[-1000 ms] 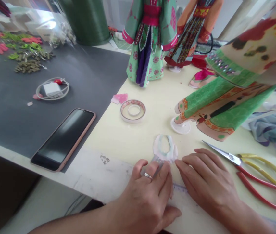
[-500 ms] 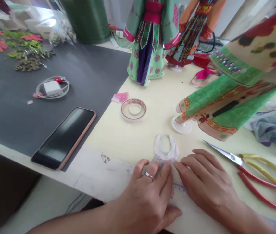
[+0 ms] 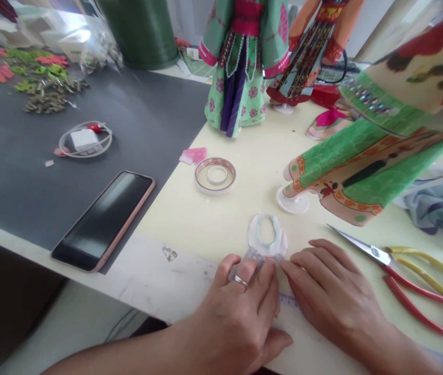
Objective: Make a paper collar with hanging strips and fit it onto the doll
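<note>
A small pale pink fabric piece (image 3: 281, 237) with an oval, bluish-edged opening lies on the table; it looks like a doll's collar or bodice. My left hand (image 3: 241, 307), a ring on one finger, has its fingers bent and pressed on the greyish near edge of the piece. Its thumb rests lower, apart from the fingers. My right hand (image 3: 327, 286) is closed, its fingertips pinching at the near right corner of the fabric. Both hands hide the part beneath them. Between them shows a strip of purple ruler markings (image 3: 288, 300).
Scissors (image 3: 380, 254) with yellow and red handles lie at right. A tape roll (image 3: 214, 188), a phone (image 3: 104, 221) and a coiled charger cable (image 3: 84, 141) lie to the left. Doll in green dress (image 3: 334, 177) leans in at right; another dressed doll (image 3: 237, 94) stands behind.
Almost nothing differs. Both hands stay on the fabric piece, and the whole view has shifted very slightly.
</note>
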Available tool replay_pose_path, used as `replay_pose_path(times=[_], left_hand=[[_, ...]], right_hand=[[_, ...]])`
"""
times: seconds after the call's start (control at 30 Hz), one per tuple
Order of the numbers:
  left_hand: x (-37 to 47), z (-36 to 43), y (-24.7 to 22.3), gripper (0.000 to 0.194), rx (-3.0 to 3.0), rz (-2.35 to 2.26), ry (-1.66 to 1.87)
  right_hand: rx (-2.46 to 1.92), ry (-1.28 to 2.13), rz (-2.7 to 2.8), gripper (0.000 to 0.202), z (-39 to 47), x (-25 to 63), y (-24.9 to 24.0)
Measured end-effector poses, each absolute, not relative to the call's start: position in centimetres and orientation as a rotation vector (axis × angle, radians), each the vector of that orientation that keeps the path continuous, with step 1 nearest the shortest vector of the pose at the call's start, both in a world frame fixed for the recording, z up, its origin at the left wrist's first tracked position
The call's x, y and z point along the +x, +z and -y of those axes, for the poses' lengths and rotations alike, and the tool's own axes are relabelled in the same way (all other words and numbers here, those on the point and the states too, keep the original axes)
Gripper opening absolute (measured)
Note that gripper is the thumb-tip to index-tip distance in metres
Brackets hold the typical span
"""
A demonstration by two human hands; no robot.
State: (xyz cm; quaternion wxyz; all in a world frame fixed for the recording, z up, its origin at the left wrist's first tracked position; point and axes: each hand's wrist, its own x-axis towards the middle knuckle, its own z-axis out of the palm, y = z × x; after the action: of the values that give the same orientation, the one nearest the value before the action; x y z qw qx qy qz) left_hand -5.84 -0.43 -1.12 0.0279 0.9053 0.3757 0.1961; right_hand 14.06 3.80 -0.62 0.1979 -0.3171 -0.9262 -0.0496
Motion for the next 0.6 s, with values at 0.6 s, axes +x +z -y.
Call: replay_pose_path(times=[0.6], left_hand=[[-5.86, 0.49, -1.11, 0.052, 2.793, -1.159, 0.602]], right_hand=[[-0.912, -0.17, 2.603, 0.013, -3.74, 14.04, -0.63]])
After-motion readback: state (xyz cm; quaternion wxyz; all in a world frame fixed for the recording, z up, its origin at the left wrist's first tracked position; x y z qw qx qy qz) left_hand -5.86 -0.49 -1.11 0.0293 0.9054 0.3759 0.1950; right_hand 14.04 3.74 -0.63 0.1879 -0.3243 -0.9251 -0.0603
